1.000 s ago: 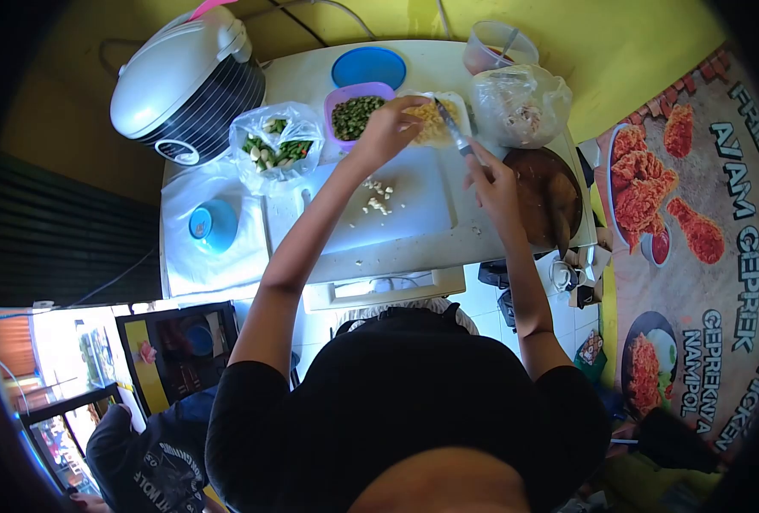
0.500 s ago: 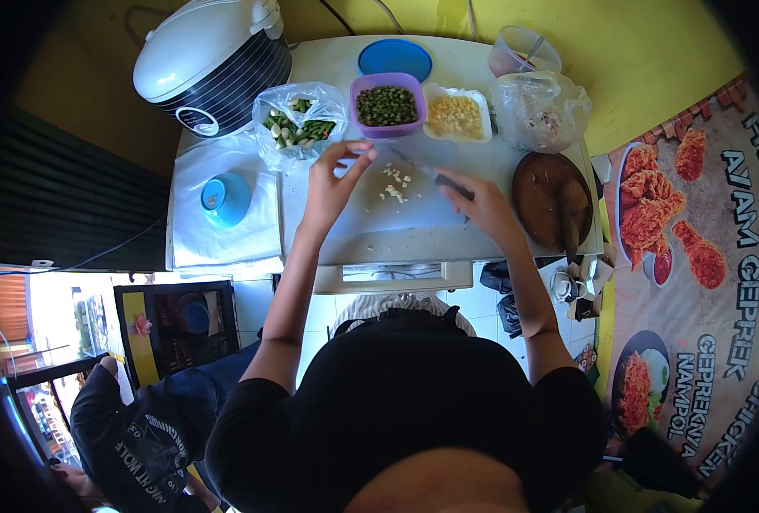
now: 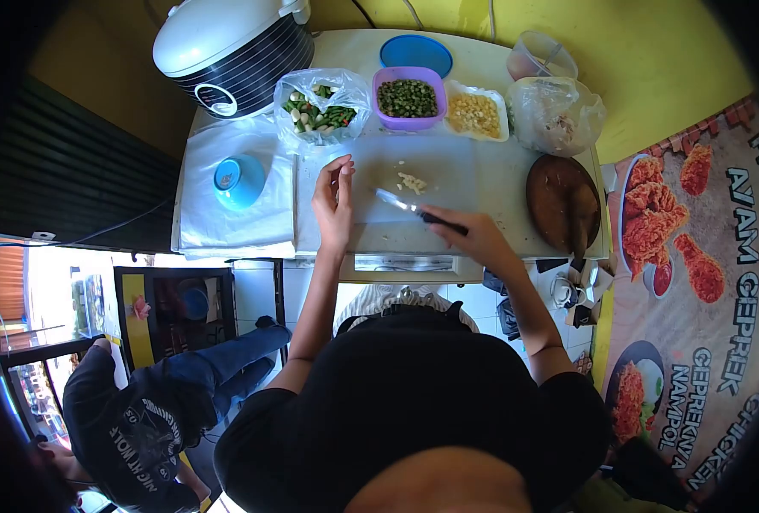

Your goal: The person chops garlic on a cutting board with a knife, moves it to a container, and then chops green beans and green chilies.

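Note:
My right hand (image 3: 479, 238) grips a knife (image 3: 444, 222) by its black handle. Its blade points left and away from me, above a pale cutting mat (image 3: 456, 167). A small pile of chopped whitish pieces, garlic-like, (image 3: 412, 183) lies on the mat just beyond the blade. To the left of the knife, my left hand (image 3: 335, 201) is raised with thumb and fingertips close together; whatever is between them is too small to make out. Beyond the mat are a plastic bag of green chillies and pale cloves (image 3: 321, 111) and a purple tub of chopped green pieces (image 3: 409, 98).
A white tray of yellowish pieces (image 3: 475, 114), a tied bag (image 3: 557, 115) and a clear container (image 3: 542, 60) stand at the back right. A brown stone mortar (image 3: 559, 201) is rightmost. Left are an upturned blue bowl (image 3: 238, 181) and a rice cooker (image 3: 234, 60). Another person (image 3: 153, 419) is lower left.
The knife has come toward me and turned, its blade now clearly visible. The chopped pieces are gathered into a tighter pile. My left hand has drawn back from them. The view has shifted slightly.

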`<state>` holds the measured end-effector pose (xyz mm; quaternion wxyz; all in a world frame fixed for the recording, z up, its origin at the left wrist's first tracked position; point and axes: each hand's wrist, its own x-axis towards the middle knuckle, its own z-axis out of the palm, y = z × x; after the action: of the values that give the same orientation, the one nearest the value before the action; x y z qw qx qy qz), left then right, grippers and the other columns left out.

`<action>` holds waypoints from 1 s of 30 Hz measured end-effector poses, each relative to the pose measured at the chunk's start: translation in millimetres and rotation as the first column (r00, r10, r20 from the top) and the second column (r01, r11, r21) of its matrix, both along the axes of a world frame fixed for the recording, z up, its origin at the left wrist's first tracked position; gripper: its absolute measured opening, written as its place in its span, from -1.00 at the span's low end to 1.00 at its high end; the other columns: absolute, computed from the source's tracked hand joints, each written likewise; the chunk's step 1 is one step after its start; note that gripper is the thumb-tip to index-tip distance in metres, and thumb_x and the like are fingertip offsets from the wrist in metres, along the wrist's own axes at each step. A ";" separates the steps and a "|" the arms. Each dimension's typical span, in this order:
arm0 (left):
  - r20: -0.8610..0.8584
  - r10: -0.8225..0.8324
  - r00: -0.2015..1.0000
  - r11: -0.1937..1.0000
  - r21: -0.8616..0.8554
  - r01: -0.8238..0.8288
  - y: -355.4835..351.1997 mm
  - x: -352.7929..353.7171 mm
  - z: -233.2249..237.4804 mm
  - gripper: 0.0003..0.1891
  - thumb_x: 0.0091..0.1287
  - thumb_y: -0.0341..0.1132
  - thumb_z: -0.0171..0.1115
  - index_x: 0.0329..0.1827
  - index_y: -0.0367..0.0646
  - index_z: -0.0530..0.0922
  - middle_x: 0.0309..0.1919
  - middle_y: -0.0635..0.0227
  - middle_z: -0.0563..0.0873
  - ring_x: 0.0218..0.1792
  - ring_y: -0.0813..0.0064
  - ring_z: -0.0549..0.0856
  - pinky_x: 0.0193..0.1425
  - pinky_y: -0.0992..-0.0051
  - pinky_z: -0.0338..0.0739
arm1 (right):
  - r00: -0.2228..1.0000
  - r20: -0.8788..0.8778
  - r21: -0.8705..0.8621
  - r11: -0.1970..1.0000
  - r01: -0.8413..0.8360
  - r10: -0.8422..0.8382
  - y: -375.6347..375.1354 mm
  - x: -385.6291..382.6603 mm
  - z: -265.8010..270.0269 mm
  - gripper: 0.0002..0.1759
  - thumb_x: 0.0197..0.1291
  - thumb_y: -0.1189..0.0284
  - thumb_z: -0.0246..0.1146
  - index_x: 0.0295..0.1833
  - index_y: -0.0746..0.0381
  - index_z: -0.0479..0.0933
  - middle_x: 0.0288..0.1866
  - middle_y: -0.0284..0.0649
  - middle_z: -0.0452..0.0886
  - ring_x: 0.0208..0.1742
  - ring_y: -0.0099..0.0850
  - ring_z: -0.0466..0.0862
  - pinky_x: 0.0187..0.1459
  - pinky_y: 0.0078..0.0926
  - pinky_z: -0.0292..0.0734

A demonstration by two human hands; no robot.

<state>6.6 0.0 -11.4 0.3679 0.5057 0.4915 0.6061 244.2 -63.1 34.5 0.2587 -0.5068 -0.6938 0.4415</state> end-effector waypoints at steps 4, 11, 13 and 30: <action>-0.013 -0.031 0.999 0.999 -0.028 0.031 -3.0 0.7 3.8 -0.75 0.48 -0.38 0.07 0.11 -0.32 0.51 -0.10 0.25 0.65 -0.06 0.54 0.61 0.13 0.51 0.46 | 0.999 0.017 0.007 1.000 0.027 -0.027 -8.1 -4.5 -8.5 -0.58 0.29 0.27 0.23 0.27 -0.09 0.51 -0.40 -0.20 0.64 -0.54 -0.43 0.57 -0.33 -0.54 0.51; -0.120 -0.013 0.993 0.998 0.056 0.020 -1.3 -0.7 -4.7 -0.74 0.33 -0.48 0.25 0.07 -0.29 0.56 -0.15 0.23 0.70 -0.10 0.49 0.70 0.05 0.50 0.55 | 0.968 0.181 0.221 0.966 0.131 -0.173 28.6 20.1 4.8 -0.57 0.28 0.21 0.22 0.28 -0.17 0.50 -0.54 -0.25 0.58 -0.54 -0.41 0.59 -0.37 -0.47 0.47; -0.120 -0.032 0.992 0.998 0.043 0.038 -2.2 -0.4 -4.2 -0.72 0.30 -0.50 0.27 0.07 -0.27 0.57 -0.14 0.22 0.70 -0.12 0.48 0.71 0.04 0.50 0.55 | 0.961 0.215 0.251 0.961 0.116 -0.172 44.3 24.0 6.5 -0.57 0.28 0.20 0.22 0.27 -0.20 0.50 -0.53 -0.24 0.58 -0.53 -0.40 0.59 -0.36 -0.46 0.47; -0.586 -0.244 0.773 0.932 0.077 0.354 5.3 2.5 25.8 -0.53 0.12 -0.36 0.44 0.14 -0.20 0.57 -0.02 0.17 0.64 -0.09 0.29 0.69 0.01 0.41 0.59 | 0.920 -0.096 -0.064 0.925 0.374 -0.379 -40.0 21.5 -24.2 -0.53 0.43 0.31 0.07 0.41 0.13 0.34 -0.52 -0.39 0.47 -0.63 -0.72 0.34 -0.58 -0.72 0.32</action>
<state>9.1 5.3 14.4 0.2490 0.7660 0.4334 0.4042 265.7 -103.0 10.2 0.3642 -0.6120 -0.5587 0.4250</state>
